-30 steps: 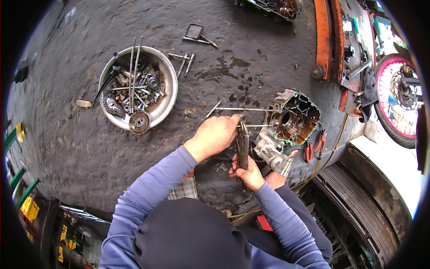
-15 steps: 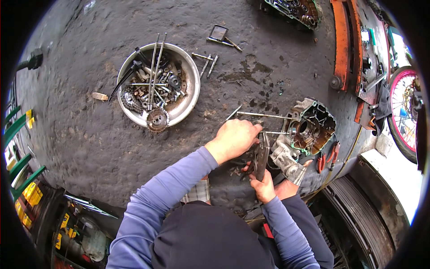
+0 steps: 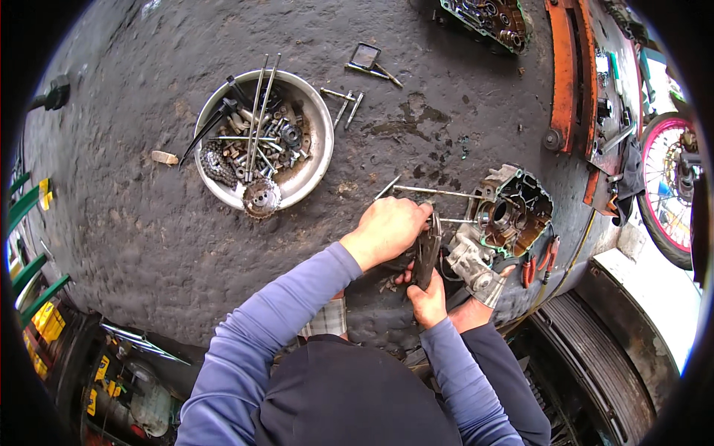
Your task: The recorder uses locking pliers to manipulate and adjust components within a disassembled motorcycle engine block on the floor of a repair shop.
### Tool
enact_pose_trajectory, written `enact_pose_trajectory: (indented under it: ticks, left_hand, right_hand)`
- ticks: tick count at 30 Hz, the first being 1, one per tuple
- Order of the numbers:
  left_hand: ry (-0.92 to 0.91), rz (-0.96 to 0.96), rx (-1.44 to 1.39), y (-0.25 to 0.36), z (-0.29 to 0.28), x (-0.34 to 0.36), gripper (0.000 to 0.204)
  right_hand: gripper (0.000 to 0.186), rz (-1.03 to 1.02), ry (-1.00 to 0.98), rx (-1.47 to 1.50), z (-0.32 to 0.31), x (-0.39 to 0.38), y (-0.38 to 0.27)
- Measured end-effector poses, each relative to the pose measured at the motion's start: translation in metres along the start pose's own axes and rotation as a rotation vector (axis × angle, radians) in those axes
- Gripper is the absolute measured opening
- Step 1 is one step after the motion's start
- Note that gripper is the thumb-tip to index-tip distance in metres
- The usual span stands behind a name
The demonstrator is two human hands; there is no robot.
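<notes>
My right hand (image 3: 428, 303) grips the handles of dark, worn locking pliers (image 3: 426, 259), which stand steeply up from the fist. Beside their upper end, my left hand (image 3: 390, 230) is closed with its fingertips at the jaws; what it pinches is hidden. Right of the pliers, an open metal engine case (image 3: 480, 260) rests on the ground, its gasket face and bores showing. Out of it, toward my left hand, sticks a thin metal stud (image 3: 457, 221). A longer stud (image 3: 435, 191) lies parallel just beyond. I cannot tell whether the jaws hold the nearer stud.
A metal bowl (image 3: 325, 152) of bolts, chain and gears stands at the left, a sprocket (image 3: 262, 196) on its rim. Loose bolts (image 3: 355, 109) lie beyond it. Red-handled pliers (image 3: 549, 254) sit right of the case. An orange metal frame (image 3: 563, 82) and another engine case (image 3: 494, 18) are farther off.
My right hand has shifted slightly left with the locking pliers, which now appear turned more edge-on. My left hand stays almost in place at the jaws.
</notes>
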State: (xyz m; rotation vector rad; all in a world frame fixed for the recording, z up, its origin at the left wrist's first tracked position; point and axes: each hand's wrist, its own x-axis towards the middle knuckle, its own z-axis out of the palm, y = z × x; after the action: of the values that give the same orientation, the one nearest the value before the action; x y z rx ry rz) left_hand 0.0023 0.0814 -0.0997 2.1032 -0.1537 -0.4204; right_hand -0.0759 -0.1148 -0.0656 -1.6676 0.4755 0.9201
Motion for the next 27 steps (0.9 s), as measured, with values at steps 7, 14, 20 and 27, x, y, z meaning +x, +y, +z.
enact_pose_trajectory:
  ticks: [7, 14, 20, 27]
  left_hand:
    - [-0.026, 0.043, -0.005, -0.004, 0.001, 0.001, 0.017]
    - [-0.018, 0.055, 0.016, -0.004, 0.003, 0.002, 0.018]
    - [0.005, 0.048, -0.014, -0.005, 0.004, 0.0, 0.017]
    - [-0.018, 0.032, -0.015, -0.004, 0.002, 0.001, 0.016]
  right_hand:
    - [0.041, 0.025, 0.017, -0.057, -0.003, -0.006, -0.003]
    - [0.039, -0.014, 0.003, -0.224, -0.018, 0.0, 0.0]
    - [0.036, 0.011, 0.029, -0.016, -0.007, -0.001, 0.002]
    - [0.031, -0.016, 0.085, -0.268, -0.001, 0.003, 0.006]
